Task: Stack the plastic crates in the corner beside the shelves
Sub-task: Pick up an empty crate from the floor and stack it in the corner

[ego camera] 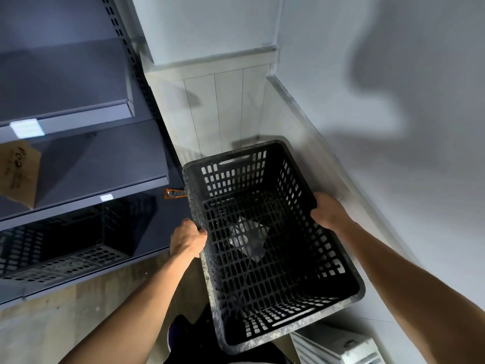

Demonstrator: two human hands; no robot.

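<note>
Head view: between both hands, the left hand (187,239) and right hand (329,211) clamp opposite long rims of a black slatted plastic crate (265,258), fingers hidden inside, pale scrap showing blurred through its floor.

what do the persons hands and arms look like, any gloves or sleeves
Both hands are bare: no gloves on the left hand or the right hand. Both forearms are uncovered right to the bottom edge of the picture, so no sleeve shows. No watch, ring, wristband or marking is visible on either hand or wrist.
</note>
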